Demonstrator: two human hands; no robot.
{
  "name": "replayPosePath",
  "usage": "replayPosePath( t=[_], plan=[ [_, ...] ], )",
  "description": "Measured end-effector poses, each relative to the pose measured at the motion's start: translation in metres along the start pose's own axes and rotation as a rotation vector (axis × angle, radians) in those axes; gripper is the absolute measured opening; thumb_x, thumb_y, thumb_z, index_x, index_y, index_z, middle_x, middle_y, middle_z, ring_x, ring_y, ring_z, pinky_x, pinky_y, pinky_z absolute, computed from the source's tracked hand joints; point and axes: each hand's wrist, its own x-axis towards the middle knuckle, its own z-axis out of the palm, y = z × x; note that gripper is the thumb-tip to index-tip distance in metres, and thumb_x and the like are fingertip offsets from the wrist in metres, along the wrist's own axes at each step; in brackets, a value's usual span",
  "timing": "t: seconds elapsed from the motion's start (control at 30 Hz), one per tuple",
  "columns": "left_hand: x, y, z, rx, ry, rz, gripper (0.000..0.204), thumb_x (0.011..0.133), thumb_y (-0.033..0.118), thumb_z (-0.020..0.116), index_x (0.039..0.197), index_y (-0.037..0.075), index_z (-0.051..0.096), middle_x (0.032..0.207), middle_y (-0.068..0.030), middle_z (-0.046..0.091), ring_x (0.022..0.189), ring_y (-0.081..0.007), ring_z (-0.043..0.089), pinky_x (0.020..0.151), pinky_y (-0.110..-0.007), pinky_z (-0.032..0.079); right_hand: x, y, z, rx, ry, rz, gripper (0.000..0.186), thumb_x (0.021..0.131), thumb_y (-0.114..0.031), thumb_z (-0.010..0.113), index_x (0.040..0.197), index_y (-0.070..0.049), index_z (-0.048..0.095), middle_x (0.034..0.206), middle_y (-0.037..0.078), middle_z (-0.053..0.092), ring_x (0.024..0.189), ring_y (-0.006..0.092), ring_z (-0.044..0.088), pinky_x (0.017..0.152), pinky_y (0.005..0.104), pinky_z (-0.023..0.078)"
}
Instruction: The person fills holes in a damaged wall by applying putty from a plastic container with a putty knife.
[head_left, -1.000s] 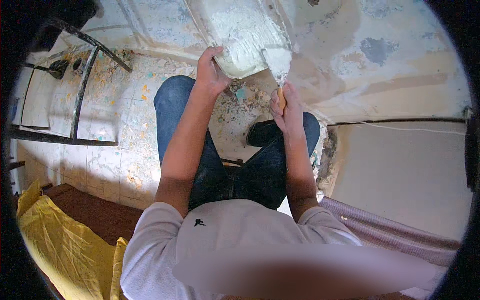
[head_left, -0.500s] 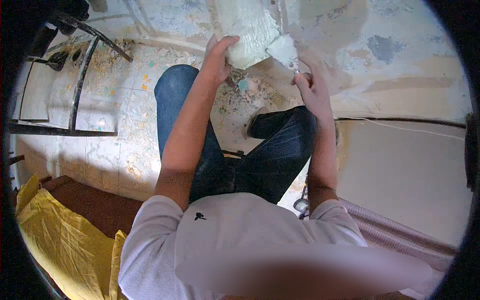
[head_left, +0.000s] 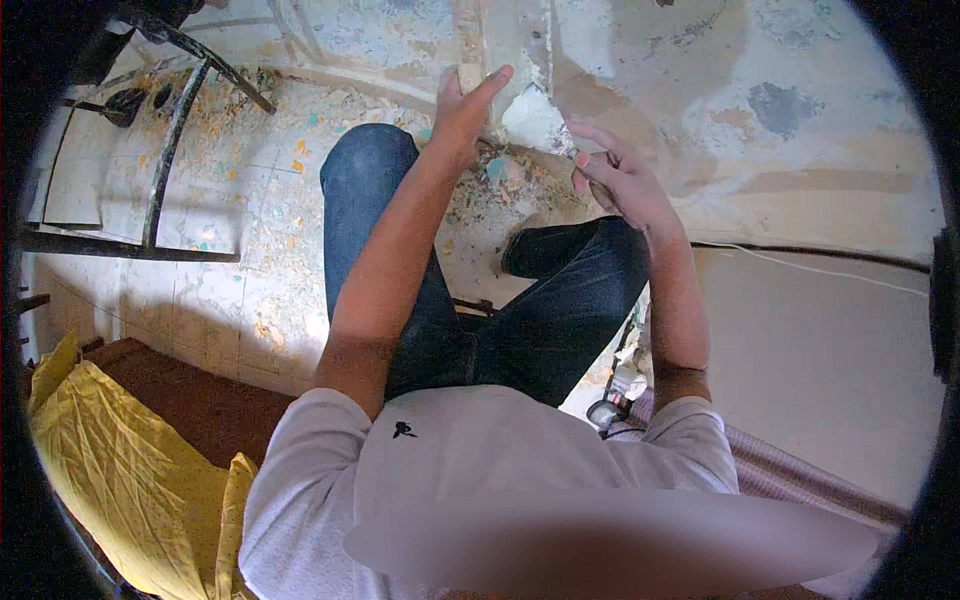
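Up by the wall, my left hand [head_left: 466, 118] is closed, thumb up, on a flat putty board. The board now blends with the pale wall and its outline is hard to make out. My right hand [head_left: 618, 180] pinches the short end of a putty knife, some fingers stretched toward the wall. White putty covers the putty knife's blade [head_left: 532, 118], which points up and left between my hands, close to the wall [head_left: 680, 60]. Whether the blade touches the wall, I cannot tell.
Crumbled plaster and debris litter the floor [head_left: 270, 180] along the wall. A dark metal frame [head_left: 160, 170] stands at the left. Yellow cloth [head_left: 130, 470] lies over something brown at lower left. A pale panel [head_left: 800, 340] and a thin white cable [head_left: 790, 263] are at right.
The board has turned, so its thick white putty face no longer shows. My left hand has moved up and right; the right hand, with the knife, has shifted slightly down.
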Motion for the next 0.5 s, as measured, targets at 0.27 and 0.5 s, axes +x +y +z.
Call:
replayPosePath(
  t=[0.27, 0.5],
  plan=[
    [0.002, -0.001, 0.008, 0.033, 0.11, -0.008, 0.058, 0.083, 0.025, 0.071, 0.129, 0.0, 0.046, 0.113, -0.0117, 0.06, 0.1, -0.0197, 0.06, 0.085, -0.033, 0.049, 0.021, 0.089, -0.026, 0.028, 0.056, -0.782, 0.039, 0.09, -0.009, 0.052, 0.129, -0.007, 0.048, 0.078, 0.013, 0.06, 0.038, 0.0097, 0.04, 0.035, 0.0225, 0.035],
    [0.008, -0.008, -0.009, -0.125, 0.055, 0.032, 0.065, 0.086, 0.032, 0.066, 0.137, 0.005, 0.035, 0.125, -0.0131, 0.052, 0.11, -0.0274, 0.057, 0.087, -0.044, 0.051, 0.01, 0.041, -0.049, 1.036, 0.023, -0.334, 0.036, 0.092, -0.011, 0.049, 0.127, -0.011, 0.044, 0.088, 0.013, 0.059, 0.052, 0.0194, 0.05, 0.047, 0.0306, 0.044]
  ],
)
